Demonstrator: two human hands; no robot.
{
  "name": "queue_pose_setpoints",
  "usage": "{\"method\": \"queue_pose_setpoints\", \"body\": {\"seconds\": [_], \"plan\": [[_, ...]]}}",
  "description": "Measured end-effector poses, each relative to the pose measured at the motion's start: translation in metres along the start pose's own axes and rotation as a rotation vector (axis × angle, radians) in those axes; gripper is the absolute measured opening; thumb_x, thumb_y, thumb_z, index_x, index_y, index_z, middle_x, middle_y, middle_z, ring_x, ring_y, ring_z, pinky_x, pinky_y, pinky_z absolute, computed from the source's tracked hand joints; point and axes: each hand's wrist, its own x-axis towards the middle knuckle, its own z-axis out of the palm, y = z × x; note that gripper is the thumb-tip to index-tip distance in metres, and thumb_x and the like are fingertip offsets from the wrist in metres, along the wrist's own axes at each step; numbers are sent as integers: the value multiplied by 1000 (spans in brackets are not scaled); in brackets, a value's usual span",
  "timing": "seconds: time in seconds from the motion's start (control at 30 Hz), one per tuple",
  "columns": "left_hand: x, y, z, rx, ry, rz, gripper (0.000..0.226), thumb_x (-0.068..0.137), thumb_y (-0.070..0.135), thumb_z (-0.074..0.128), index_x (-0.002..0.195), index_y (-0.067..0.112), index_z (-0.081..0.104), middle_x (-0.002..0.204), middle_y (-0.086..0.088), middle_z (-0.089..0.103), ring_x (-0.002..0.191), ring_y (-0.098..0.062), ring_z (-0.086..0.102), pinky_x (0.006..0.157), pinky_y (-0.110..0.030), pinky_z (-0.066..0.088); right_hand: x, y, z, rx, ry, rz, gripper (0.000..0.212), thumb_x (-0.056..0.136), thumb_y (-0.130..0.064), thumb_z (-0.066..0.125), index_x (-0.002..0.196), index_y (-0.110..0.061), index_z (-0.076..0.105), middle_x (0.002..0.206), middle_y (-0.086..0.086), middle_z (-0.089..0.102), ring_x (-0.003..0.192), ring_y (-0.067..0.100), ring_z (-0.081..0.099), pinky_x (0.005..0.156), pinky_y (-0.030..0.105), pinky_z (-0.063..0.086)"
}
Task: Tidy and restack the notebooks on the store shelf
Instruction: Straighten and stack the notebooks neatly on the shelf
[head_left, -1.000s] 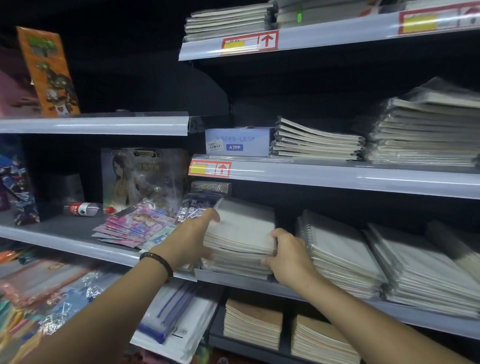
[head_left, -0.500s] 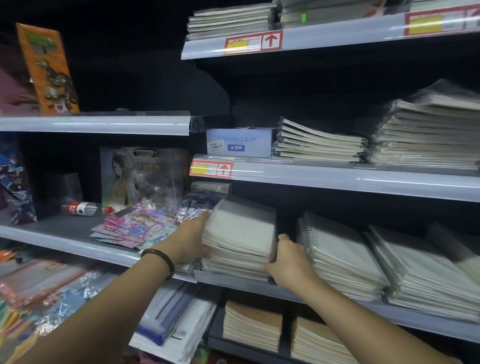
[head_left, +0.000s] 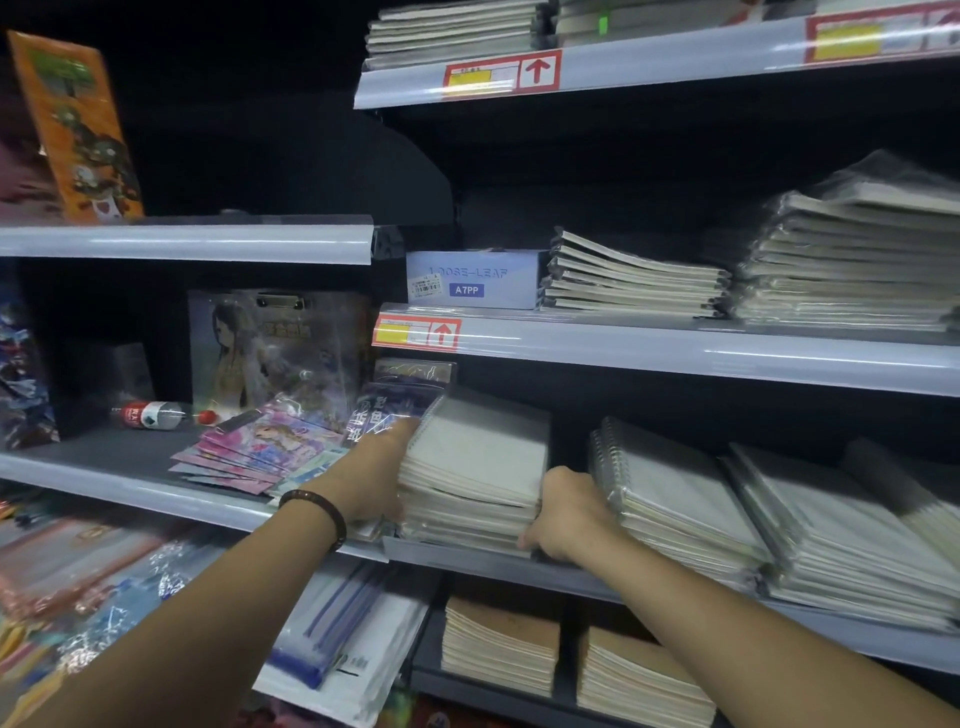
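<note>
Now my left hand (head_left: 376, 480) presses straight fingers against the left side of the notebook stack (head_left: 483, 457), while my right hand (head_left: 566, 514) curls round its right front corner. The stack sits between my hands on the shelf (head_left: 467, 557); another notebook pile (head_left: 680, 499) lies just right of my right hand.
</note>
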Motion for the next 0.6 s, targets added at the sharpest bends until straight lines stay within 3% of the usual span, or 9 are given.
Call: {"method": "queue_pose_setpoints", "body": {"seconds": [0.1,0.27,0.43,0.6], "plan": [[0,-2,1,-5,1,11,125,71,-12,84,166,29,14,87,1,52,64,-12,59,39,-15,42,1,0,4,0,11,-8,32,74,-22,97,79,-11,67,75,-1,66,67,14,63,44,20,39],[2,-8,3,-29,48,49,122,69,-4,89,165,31,22,81,2,61,64,-8,60,44,-14,41,5,2,5,12,33,-3,25,77,-15,92,87,-7,70,88,4,72,79,19,73,65,30,62],[8,-11,2,-91,53,60,110,67,2,94,157,28,36,85,6,65,69,-9,62,54,-17,46,8,4,5,28,44,8,24,77,-14,90,90,-7,71,89,4,72,80,19,72,58,28,56],[13,-24,8,-120,65,94,105,72,1,93,157,31,39,77,5,66,65,-7,62,53,-14,44,9,1,10,13,57,16,18,79,-10,87,83,-8,70,81,3,70,72,16,71,63,32,63]]}}
